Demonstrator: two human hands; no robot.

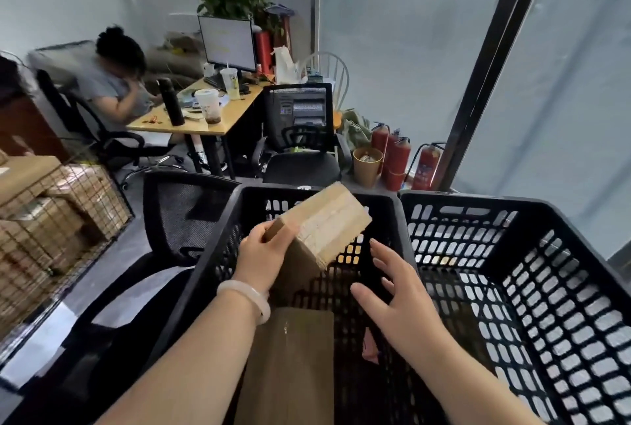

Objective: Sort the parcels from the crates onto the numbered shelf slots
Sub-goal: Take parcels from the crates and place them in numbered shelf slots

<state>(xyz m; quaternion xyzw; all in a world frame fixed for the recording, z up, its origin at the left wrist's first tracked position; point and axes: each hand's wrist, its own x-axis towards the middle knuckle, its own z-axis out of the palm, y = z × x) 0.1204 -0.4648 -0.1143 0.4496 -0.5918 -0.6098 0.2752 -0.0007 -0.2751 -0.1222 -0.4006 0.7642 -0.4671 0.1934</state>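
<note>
My left hand (264, 254) grips a small brown cardboard parcel (324, 226) by its left end and holds it tilted above the left black plastic crate (218, 254). My right hand (396, 291) hovers open, fingers spread, just right of the parcel and over the same crate, touching nothing. A second flat cardboard parcel (293, 363) lies in the bottom of that crate, below my left forearm. A small pink thing (370, 346) lies beside it on the crate floor. The right black crate (512, 220) stands next to the first, and its visible part holds no parcel.
A black mesh office chair (184, 213) stands close to the left crate. A wire cage of cardboard boxes (58, 220) is at the left. A person sits at a desk (194, 117) behind. Red fire extinguishers (396, 158) and a brown bin (367, 165) stand by the frosted partition.
</note>
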